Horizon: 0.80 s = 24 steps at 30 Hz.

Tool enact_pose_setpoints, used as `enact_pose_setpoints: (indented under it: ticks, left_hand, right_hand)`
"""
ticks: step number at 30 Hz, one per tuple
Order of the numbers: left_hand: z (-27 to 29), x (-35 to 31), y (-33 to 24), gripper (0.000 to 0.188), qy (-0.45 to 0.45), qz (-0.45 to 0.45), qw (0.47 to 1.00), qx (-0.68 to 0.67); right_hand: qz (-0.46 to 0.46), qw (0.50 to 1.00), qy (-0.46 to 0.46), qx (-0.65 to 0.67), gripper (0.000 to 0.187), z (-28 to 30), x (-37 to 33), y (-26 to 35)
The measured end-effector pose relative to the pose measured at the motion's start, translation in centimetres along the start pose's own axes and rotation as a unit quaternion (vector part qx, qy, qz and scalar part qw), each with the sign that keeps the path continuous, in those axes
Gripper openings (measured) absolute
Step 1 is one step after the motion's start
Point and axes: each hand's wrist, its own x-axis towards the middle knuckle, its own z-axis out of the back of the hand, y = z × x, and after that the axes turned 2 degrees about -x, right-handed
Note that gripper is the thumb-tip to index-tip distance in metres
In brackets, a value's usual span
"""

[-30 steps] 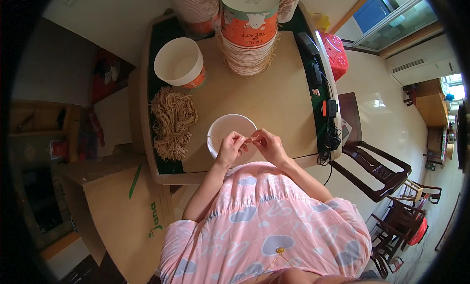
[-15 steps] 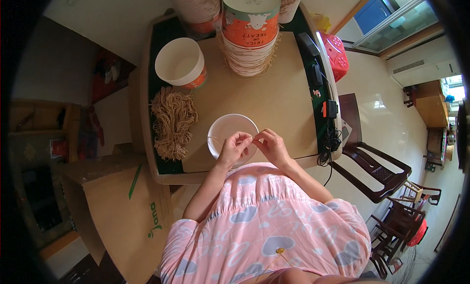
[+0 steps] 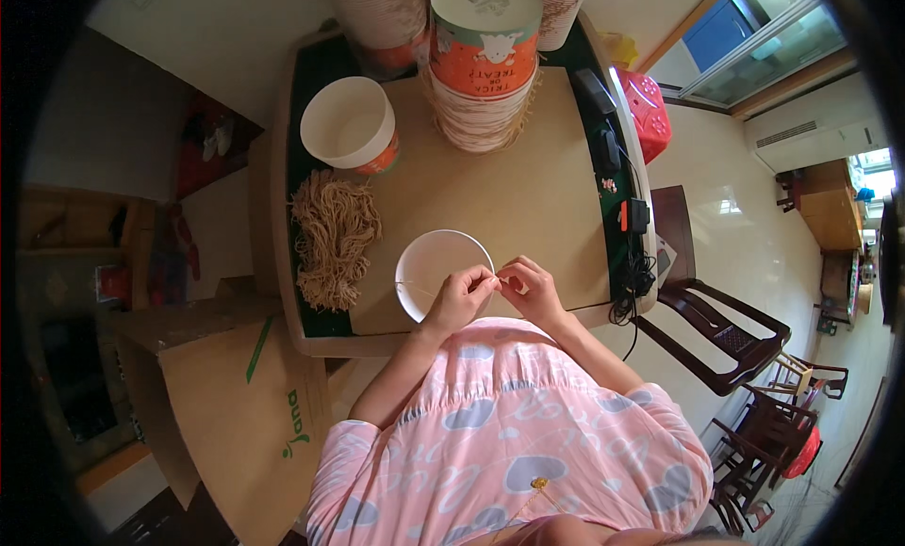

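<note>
Left hand [image 3: 462, 296], right hand [image 3: 530, 292] fingertips pinched, seemingly on thin cord [image 3: 408, 283], at white bucket's [image 3: 426, 263] right rim. Bucket at table's near edge. Step: likely fastening cord. Next move probably calls for fine, steady fingertip control.

Left grip [image 3: 460, 299] and right grip [image 3: 535, 296] close together, fingers [image 3: 479, 280] curled and pinching, forearms [image 3: 403, 376] slanting inward
</note>
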Motion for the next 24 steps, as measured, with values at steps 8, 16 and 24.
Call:
enact_pose_setpoints:
  ticks: [8, 16, 24]
  left_hand:
    - [-0.5, -0.1, -0.6, 0.014, 0.031, 0.113, 0.991, -0.068]
    - [-2.1, -0.8, -2.4, 0.013, 0.041, 0.013, 0.999, -0.002]
    - [-1.4, -1.7, -4.0, 0.01, 0.052, 0.051, 0.997, 0.012]
  right_hand:
    - [-0.021, 0.998, -0.015, 0.066, 0.013, -0.2, -0.1, -0.4]
    - [-0.014, 0.999, -0.031, -0.001, 0.017, -0.2, 0.0, -1.2]
    - [-0.055, 0.995, -0.026, -0.081, 0.012, 0.0, -0.2, -2.1]
